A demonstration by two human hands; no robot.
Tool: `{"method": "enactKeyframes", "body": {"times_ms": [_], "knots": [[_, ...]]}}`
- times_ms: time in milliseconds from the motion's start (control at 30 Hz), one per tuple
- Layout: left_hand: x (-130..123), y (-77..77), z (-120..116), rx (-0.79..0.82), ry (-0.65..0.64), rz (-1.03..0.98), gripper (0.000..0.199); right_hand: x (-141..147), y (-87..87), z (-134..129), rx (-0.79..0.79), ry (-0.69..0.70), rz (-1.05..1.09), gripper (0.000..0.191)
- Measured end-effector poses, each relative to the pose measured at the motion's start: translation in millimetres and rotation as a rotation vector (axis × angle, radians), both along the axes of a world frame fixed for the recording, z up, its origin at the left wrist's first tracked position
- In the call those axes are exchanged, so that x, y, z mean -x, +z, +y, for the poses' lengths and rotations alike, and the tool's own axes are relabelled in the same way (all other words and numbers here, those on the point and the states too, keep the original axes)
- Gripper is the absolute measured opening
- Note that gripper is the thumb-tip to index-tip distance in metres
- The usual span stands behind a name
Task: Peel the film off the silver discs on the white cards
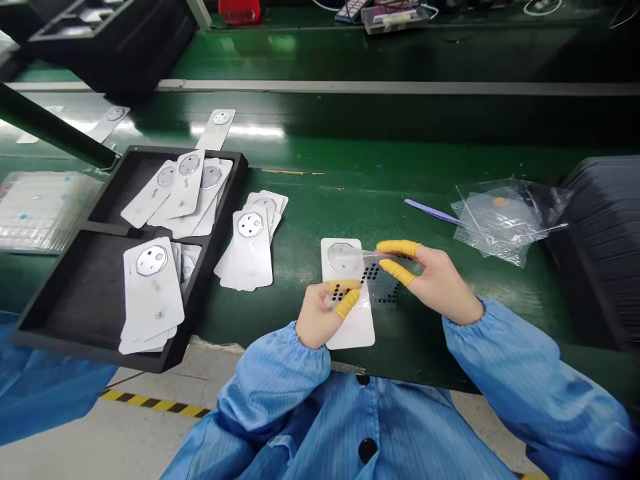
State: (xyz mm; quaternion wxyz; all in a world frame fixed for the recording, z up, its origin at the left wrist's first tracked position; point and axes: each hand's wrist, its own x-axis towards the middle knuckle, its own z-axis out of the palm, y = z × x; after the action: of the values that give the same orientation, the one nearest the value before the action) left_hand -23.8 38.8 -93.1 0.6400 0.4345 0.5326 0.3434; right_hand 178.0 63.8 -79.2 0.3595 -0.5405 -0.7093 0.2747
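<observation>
Between my two hands is a clear plastic sheet [384,288] dotted with small black round pieces. My left hand [320,313] pinches its left side between thumb and forefinger, both in yellow finger cots. Closed on the sheet's upper right edge is my right hand [440,280], also wearing yellow finger cots. Under the sheet, a white rectangular panel [353,331] with a rounded metallic plate at its far end lies flat on the green bench. The sheet and my left fingers cover part of the panel.
Fanned white panels [247,257] lie left of my hands. A black two-compartment tray [65,293] holds more of them. Purple tweezers [433,211] and crumpled clear bags [500,220] lie to the right, beside stacked black trays [605,247]. Another person's blue sleeve [50,387] shows at left.
</observation>
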Motion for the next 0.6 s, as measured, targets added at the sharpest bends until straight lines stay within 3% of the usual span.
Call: {"method": "enactKeyframes", "body": {"times_ms": [100,167,267,400,500,600], "knots": [[-7,-2.2,-4,0.001,0.03,-0.02,0.037,9,-5.3,-10,-0.321,-0.021,-0.122,0.021],[-9,-3.2,-7,0.004,0.029,-0.044,0.036,14,-11.8,-22,-0.394,0.075,-0.122,0.023],[-9,-4.3,-12,-0.037,0.002,-0.043,0.032,19,-23.7,-36,-0.391,0.189,-0.122,0.029],[-6,-8.3,-16,-0.293,-0.079,0.184,0.025,22,-37.0,-42,-0.45,0.249,-0.176,0.035],[-5,-13.5,-16,-0.455,-0.143,0.29,0.024,24,-42.1,-40,-0.424,0.254,-0.115,0.032],[-5,-17.5,-14,-0.437,-0.163,0.29,0.023,26,-45.0,-35,-0.293,0.17,-0.014,0.021]]}}
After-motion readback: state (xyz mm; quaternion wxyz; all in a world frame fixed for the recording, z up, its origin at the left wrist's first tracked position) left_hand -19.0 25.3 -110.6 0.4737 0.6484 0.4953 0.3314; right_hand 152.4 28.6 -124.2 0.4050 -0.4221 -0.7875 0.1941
